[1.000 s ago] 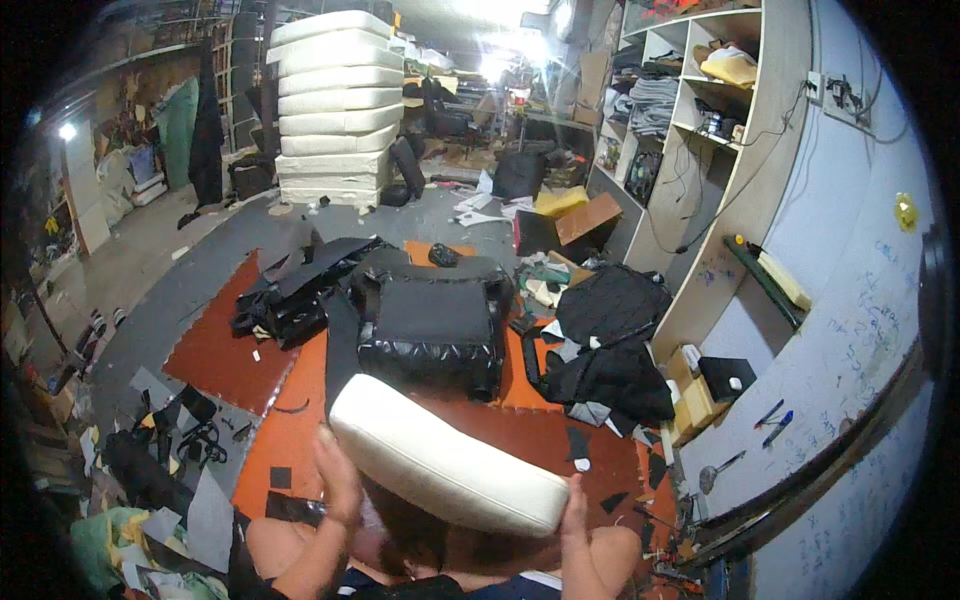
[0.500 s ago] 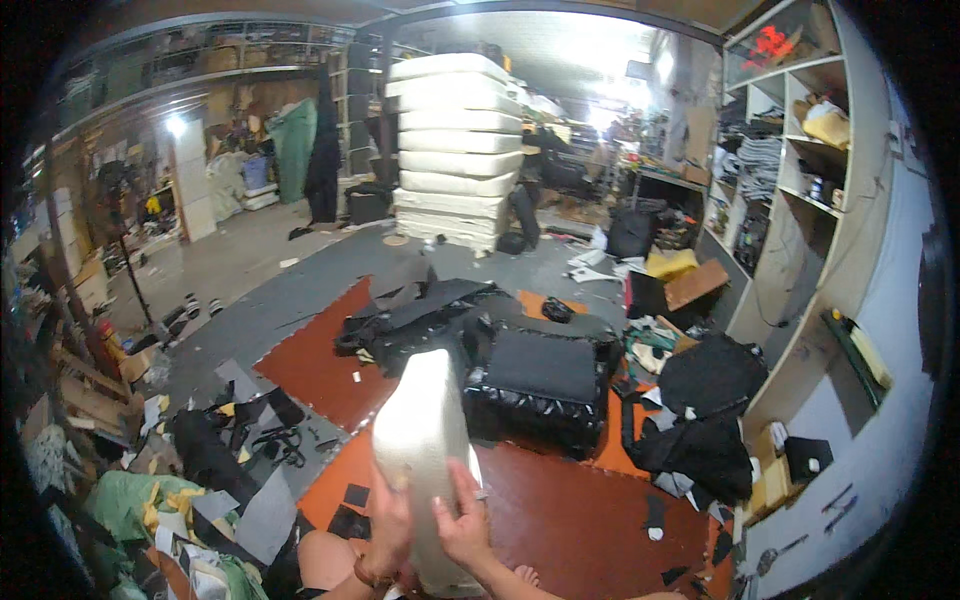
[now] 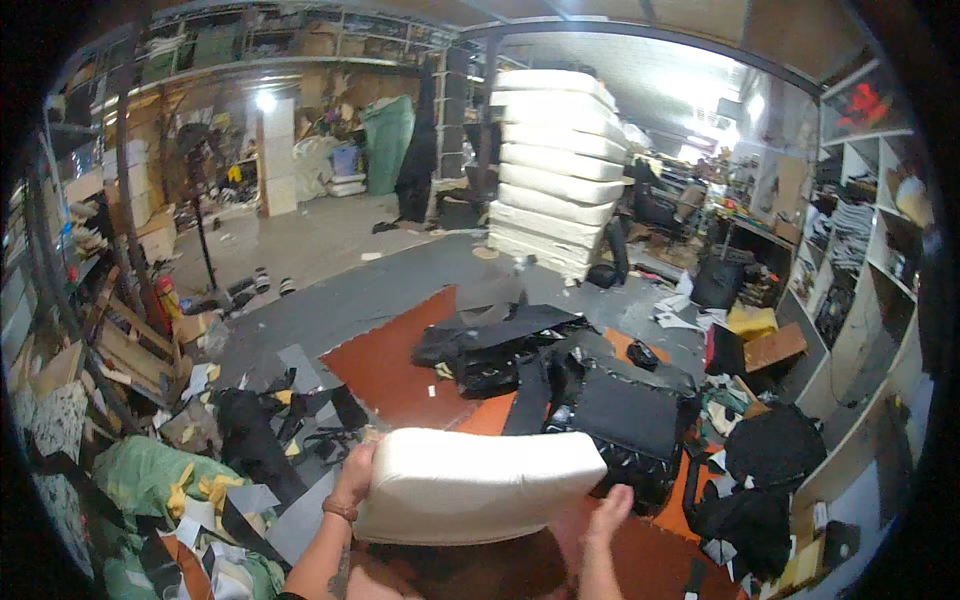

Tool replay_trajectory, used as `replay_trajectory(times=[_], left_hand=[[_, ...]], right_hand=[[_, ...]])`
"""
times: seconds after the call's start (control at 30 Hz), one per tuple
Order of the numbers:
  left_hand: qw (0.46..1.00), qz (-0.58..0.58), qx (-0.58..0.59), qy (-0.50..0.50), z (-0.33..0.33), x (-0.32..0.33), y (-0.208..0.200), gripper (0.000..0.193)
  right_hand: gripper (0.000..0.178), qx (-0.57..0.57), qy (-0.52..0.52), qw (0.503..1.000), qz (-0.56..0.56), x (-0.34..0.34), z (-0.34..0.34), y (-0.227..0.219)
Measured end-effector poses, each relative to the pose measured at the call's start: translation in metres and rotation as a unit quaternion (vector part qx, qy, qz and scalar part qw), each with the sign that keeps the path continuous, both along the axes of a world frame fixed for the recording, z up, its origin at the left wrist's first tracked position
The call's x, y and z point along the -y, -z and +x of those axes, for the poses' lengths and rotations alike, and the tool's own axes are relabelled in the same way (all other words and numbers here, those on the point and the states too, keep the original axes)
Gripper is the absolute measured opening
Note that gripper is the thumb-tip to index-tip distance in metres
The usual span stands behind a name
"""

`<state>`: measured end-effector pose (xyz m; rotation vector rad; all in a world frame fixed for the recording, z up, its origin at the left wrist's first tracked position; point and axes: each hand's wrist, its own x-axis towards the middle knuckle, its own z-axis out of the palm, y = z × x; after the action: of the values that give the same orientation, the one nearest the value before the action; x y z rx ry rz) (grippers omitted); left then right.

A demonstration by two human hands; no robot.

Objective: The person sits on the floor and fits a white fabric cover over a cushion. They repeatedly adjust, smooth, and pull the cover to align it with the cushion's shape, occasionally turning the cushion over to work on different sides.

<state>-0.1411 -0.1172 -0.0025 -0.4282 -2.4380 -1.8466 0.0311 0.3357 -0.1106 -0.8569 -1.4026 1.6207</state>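
Note:
A thick cream-white foam cushion (image 3: pixel 480 485) is held up crosswise in front of me, its long side running left to right. At its left end my left hand (image 3: pixel 352 478) grips the edge, with some fingers hidden behind it. My right hand (image 3: pixel 608 515) is just off the cushion's right end, fingers stretched out and nothing in it. Beyond the cushion, a black quilted upholstered seat piece (image 3: pixel 630 405) lies on the reddish-brown sheet (image 3: pixel 390 345), beside a heap of black material (image 3: pixel 495 335).
A tall stack of white foam cushions (image 3: pixel 555 170) stands at the back. Fabric scraps and a green sack (image 3: pixel 150 470) crowd the left. On the right are black bundles (image 3: pixel 770 445), a brown board (image 3: pixel 775 347) and white shelving (image 3: pixel 850 330).
The cushion has turned from upright to crosswise. My right hand has come off it to the right, while my left stays on its end. The view has swung left.

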Motion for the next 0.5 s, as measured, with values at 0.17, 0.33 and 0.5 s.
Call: replay_trajectory(times=[0.17, 0.33, 0.5], left_hand=[[0.974, 0.174, 0.142, 0.022, 0.033, 0.040, 0.013, 0.055], [0.991, 0.121, 0.050, -0.013, 0.062, 0.067, 0.029, 0.046], [0.976, -0.015, -0.219, -0.003, 0.074, 0.017, 0.040, 0.032]], right_hand=[[0.099, 0.007, -0.185, 0.974, -0.132, -0.012, 0.007, -0.004], [0.084, -0.029, -0.318, 0.939, -0.126, 0.064, 0.033, -0.093], [0.079, -0.051, -0.195, 0.975, -0.095, 0.042, 0.123, -0.106]])
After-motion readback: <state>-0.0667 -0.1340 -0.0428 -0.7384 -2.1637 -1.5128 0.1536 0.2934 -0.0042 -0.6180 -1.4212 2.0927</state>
